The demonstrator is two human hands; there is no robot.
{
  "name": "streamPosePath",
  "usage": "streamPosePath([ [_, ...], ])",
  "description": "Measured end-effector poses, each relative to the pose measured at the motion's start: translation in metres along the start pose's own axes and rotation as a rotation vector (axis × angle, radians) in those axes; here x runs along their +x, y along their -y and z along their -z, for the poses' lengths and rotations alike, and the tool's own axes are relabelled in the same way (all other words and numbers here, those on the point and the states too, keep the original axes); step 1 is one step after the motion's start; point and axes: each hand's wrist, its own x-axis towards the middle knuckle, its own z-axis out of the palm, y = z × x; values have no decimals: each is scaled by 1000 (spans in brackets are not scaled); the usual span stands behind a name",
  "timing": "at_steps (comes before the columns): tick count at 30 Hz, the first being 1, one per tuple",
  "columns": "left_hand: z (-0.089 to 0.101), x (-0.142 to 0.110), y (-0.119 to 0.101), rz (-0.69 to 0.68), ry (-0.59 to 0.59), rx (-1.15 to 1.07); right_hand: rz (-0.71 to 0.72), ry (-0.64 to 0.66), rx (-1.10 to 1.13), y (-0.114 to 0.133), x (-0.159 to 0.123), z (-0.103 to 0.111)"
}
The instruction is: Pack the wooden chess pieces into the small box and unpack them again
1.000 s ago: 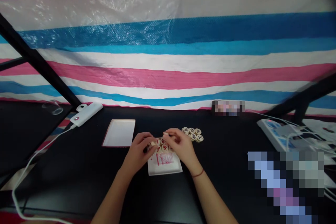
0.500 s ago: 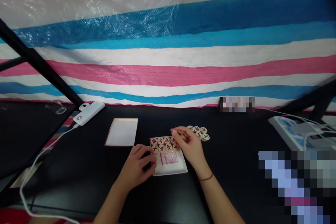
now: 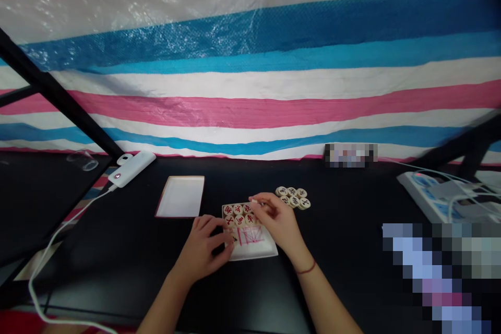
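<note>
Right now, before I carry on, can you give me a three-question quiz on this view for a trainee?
1. True or false: the round cream pieces with red characters sit inside the shallow white box.

2. Multiple choice: what colour are the characters on the small group of round cream pieces lying on the black table, outside the box?
A. Green
B. Black
C. Yellow

3. Fill in the blank: the thin red bracelet is on the person's ____ wrist.

Key: 1. True. 2. B. 3. Right.

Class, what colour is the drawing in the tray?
The drawing is pinkish red in the head view.
</note>
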Motion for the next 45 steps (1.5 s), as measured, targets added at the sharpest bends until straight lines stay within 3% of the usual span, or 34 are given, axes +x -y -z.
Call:
streamPosePath([
  [5, -1, 0, 0, 17, 7, 47, 149, 116, -136, 10, -6, 0],
  [8, -3, -1, 3, 46, -68, 29, 330, 216, -251, 18, -12, -3],
  [11, -5, -2, 6, 102, -125, -43, 418, 342, -381, 22, -19, -9],
  [15, -5, -4, 5, 119, -60, -172, 479, 448, -579, 21, -23, -16],
  [22, -16, -9, 2, 84, 84, -147, 523, 497, -698, 16, -22, -17],
  [27, -27, -7, 8, 64, 45, -45, 566, 460, -675, 17, -21, -18],
  [30, -31, -3, 9, 67, 10, 1, 582, 335, -607, 15, -11, -6],
  [34, -33, 8, 10, 90, 2, 54, 468, -91, -791, 3, 18, 31],
  [36, -33, 13, 9, 100, 7, 74, 340, -181, -973, -4, 32, 48],
  [40, -32, 20, 8, 117, 4, 81, 128, 18, -1219, -6, 53, 65],
  [42, -32, 21, 8, 124, -7, 71, 62, 139, -1270, -3, 61, 66],
  [45, -32, 20, 9, 122, -25, 48, -15, 207, -1288, 1, 71, 64],
])
